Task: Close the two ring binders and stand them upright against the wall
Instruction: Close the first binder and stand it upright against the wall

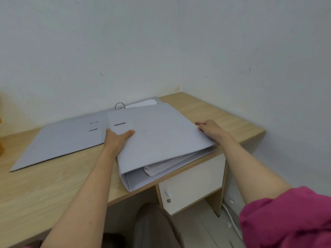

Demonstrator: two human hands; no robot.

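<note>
Two grey ring binders lie on a light wooden desk (53,185). The near binder (161,136) is folded almost shut, with white sheets showing at its open front edge; its spine faces me at the desk's front edge. My left hand (116,138) grips its left edge, thumb on top of the cover. My right hand (211,128) rests on its right edge, fingers curled over it. The far binder (59,140) lies flat and open behind and to the left, with its metal rings (119,105) standing up and paper beside them. The white wall (125,51) rises behind the desk.
A second wall (268,77) meets the back wall at the desk's far right corner. Under the desk stands a white cabinet (193,183) with a small knob and lock. A white cable (232,222) runs along the floor.
</note>
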